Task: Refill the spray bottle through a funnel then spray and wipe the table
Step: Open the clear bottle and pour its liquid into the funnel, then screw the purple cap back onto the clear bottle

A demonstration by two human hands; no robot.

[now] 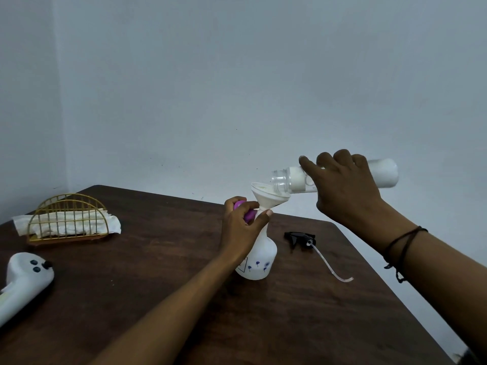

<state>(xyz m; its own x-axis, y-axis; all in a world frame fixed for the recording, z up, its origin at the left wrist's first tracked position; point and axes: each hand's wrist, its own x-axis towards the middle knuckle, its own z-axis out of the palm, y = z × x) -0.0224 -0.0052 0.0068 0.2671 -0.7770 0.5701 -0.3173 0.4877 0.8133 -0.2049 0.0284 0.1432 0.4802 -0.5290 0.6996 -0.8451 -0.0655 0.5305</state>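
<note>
A white spray bottle (261, 256) with small blue flower prints stands upright on the dark wooden table (158, 272). A white funnel (267, 197) sits tilted in its neck. My left hand (241, 227) grips the bottle's neck at the funnel stem, with something purple under my fingers. My right hand (345, 188) holds a clear refill bottle (297, 179) tipped almost flat, its open mouth over the funnel's rim. The black trigger sprayer head (299, 238) with its long dip tube lies on the table to the right of the spray bottle.
A gold wire holder with white paper napkins (67, 222) stands at the back left. A white handheld device with dark buttons (23, 280) lies at the left edge. The table's right edge runs diagonally near my right forearm. A plain wall is behind.
</note>
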